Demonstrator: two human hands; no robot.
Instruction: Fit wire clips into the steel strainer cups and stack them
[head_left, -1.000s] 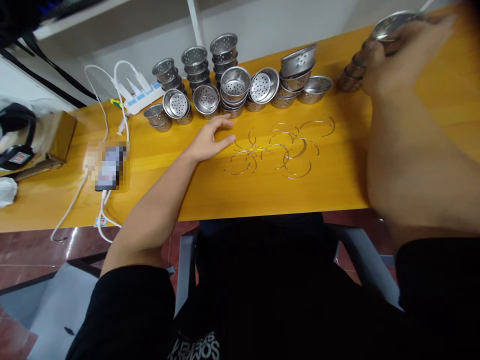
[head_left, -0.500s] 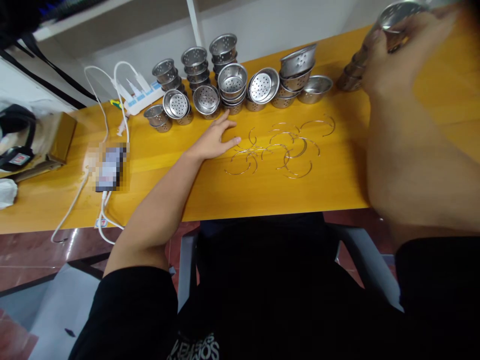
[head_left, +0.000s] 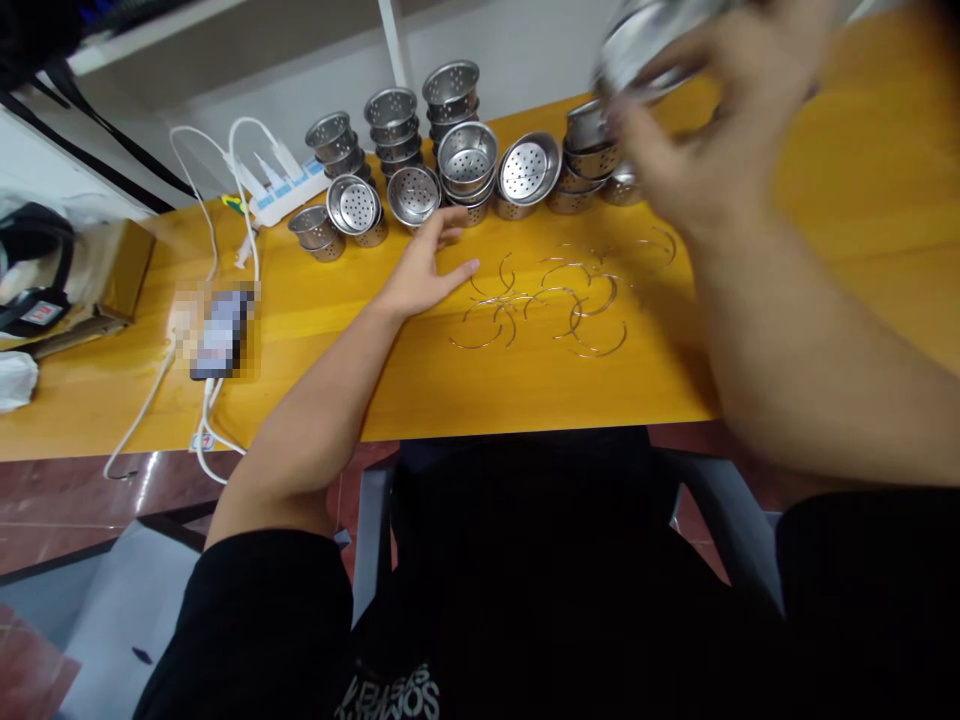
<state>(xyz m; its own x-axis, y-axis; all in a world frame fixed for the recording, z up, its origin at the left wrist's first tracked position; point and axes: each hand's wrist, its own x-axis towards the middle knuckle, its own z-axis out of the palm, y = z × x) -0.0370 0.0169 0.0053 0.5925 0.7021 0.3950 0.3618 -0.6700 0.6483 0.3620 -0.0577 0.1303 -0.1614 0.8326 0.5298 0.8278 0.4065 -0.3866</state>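
Right hand: fingers clamped on a cup near a stack; low swing could topple it. Left hand: fingers apart.

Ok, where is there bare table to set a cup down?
Bare table shows between the wire arcs and the front edge, and between the left forearm and the pixelated device. It is crowded at the back with perforated cups; the right forearm hides part of the right side.
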